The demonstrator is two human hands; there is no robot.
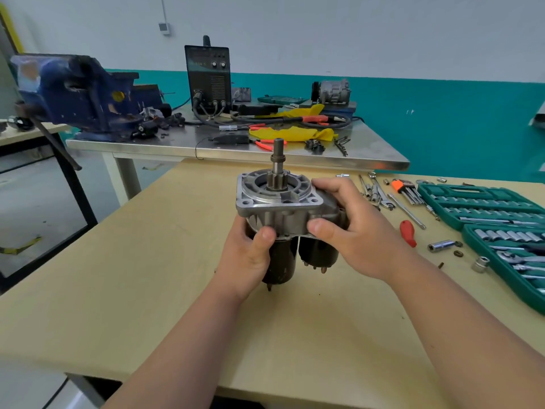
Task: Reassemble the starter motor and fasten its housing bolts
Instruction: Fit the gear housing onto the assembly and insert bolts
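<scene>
Item: motor (280, 219), upright at frame centre over the counter (147, 261); I cannot tell whether its lower end touches the top.
Parts: grey housing (280, 202) uppermost, shaft (278, 160) pointing to 12 o'clock, two dark cylinders hanging below.
Left hand (247, 258): at 7 o'clock of the housing, fingers wrapped round its underside, thumb on the front wall.
Right hand (354, 228): at 3 o'clock, fingers curled over the flange corner, thumb pressed under its front edge.
Step, judged: seating the housing on the body, ahead of bolting.
Method, advised: keep the shaft plumb; press both sides evenly and do not rock; turn until the holes line up; check the seam closes all round; start each bolt by hand, then tighten crosswise in stages.
Bolts: none seen fitted.
Tools, 2 to 4 o'clock: hex keys (404, 188), screwdriver (408, 233), loose socket (441, 245), open socket set (486, 208).
Beyond, 12 o'clock: rear counter (368, 149) with cables and rags; vise (76, 93) at 10 o'clock.
</scene>
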